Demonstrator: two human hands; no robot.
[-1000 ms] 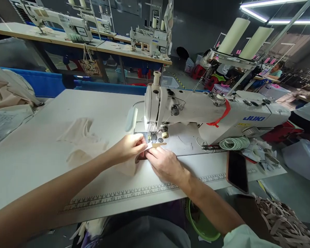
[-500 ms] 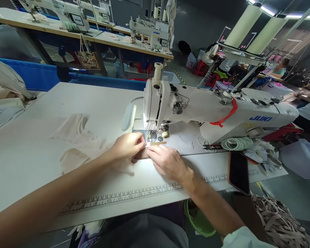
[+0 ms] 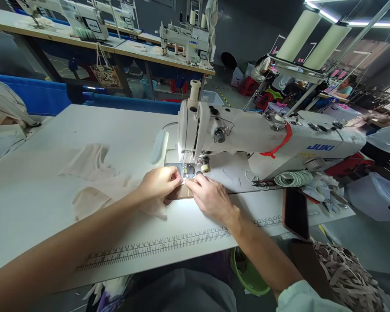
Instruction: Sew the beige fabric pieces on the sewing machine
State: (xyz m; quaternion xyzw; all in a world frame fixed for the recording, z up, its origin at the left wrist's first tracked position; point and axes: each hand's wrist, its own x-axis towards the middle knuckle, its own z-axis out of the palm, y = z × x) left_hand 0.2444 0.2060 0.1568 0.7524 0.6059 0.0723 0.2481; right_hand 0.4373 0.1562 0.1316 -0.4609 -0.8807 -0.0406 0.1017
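Under the needle area of a white JUKI sewing machine, my two hands meet at a small piece of beige fabric. My left hand pinches its edge between thumb and forefinger, just left of the presser foot. From the right, my right hand pinches the same fabric a little nearer to me, fingertips close to the left ones. Both hands cover part of the fabric. Thin, pale pieces of cloth lie crumpled left of my left hand.
A ruler strip runs along the table's front edge. On the right lie a phone, a coil of pale green cord and scraps. Below stand a green bin and a heap of fabric strips. People sit in the background.
My right hand's fingers have drawn closer together at the fabric edge, and a tan strip beside them has gone from sight. My left hand keeps its pinch. The view has shifted slightly.
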